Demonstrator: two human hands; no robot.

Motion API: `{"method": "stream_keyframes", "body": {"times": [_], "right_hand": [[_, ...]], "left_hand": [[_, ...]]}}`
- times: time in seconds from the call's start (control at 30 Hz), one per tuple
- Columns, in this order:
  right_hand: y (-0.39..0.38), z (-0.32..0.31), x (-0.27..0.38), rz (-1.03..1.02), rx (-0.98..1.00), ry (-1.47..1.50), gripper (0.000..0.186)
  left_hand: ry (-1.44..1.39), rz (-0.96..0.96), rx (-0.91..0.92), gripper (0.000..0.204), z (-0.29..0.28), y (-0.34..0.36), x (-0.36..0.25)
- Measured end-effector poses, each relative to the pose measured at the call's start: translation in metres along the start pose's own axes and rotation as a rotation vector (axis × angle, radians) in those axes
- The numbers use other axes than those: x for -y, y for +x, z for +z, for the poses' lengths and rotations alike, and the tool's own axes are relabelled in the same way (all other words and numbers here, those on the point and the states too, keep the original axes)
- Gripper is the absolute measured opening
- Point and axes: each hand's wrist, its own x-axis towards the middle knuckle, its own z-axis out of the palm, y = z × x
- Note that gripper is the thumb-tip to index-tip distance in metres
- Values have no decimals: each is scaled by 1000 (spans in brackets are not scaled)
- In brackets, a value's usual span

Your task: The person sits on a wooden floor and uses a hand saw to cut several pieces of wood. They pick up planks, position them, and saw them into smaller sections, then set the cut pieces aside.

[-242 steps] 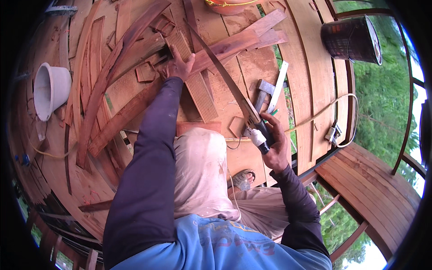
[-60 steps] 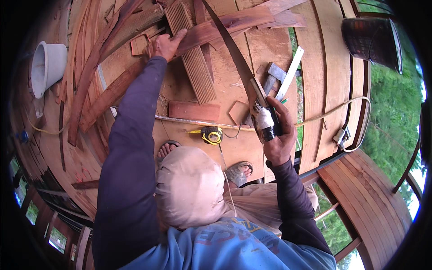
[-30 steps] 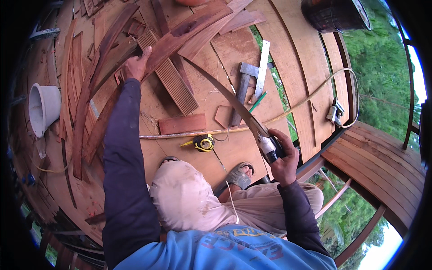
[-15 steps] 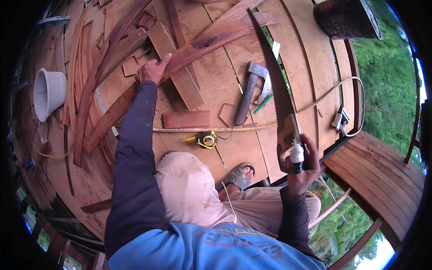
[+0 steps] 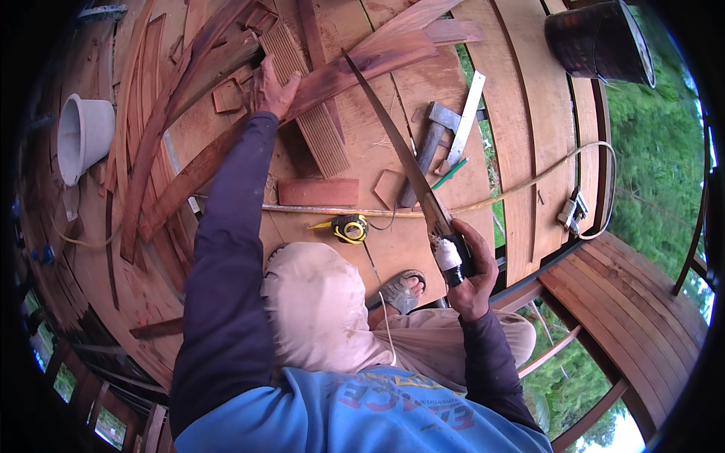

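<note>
My right hand [image 5: 477, 275] is closed round the handle of a hand saw [image 5: 400, 147], which has a white wrapping at its grip. The blade points up and left, its tip over a long reddish-brown plank [image 5: 362, 69]. My left hand [image 5: 273, 92] lies on that plank, fingers and thumb apart. Beneath the plank, a grooved board [image 5: 321, 136] runs crosswise. Partly behind the saw blade lies a hammer-like tool [image 5: 432, 147] with a dark handle. A metal square [image 5: 466, 117] and a green pencil-like stick [image 5: 451, 174] are beside it.
A yellow-black tape measure [image 5: 350, 228] and short wood block [image 5: 319, 192] lie before my knee. Loose strips [image 5: 147, 98] and a white bucket [image 5: 83, 138] are left. A dark bucket [image 5: 600, 41] stands far right. A cable [image 5: 521, 180] crosses slatted boards with gaps.
The saw has swung left, its tip now over the plank, and my right hand has moved left with it. My left hand's fingers have spread on the plank. More of the metal square shows.
</note>
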Motion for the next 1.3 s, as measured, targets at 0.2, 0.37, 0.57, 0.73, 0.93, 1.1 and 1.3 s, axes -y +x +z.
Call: {"method": "stream_keyframes", "body": {"times": [0.2, 0.37, 0.57, 0.73, 0.93, 1.1, 1.3], "right_hand": [[14, 12, -7, 13, 32, 58, 50], [24, 15, -6, -21, 62, 54, 54], [20, 20, -5, 18, 27, 101, 55], [14, 22, 1, 17, 41, 94, 55], [8, 23, 5, 11, 22, 58, 54], [4, 23, 5, 21, 33, 67, 54], [4, 25, 7, -10, 57, 55, 55]], "left_hand": [[300, -26, 99, 90, -1, -9, -19], [464, 280, 329, 92, -23, -14, -43], [480, 312, 388, 92, -17, -14, -39], [399, 313, 371, 91, -13, -15, -29], [392, 297, 422, 90, -11, -13, -31], [412, 309, 401, 90, -12, -16, -30], [399, 327, 386, 86, -14, -15, -33]]}}
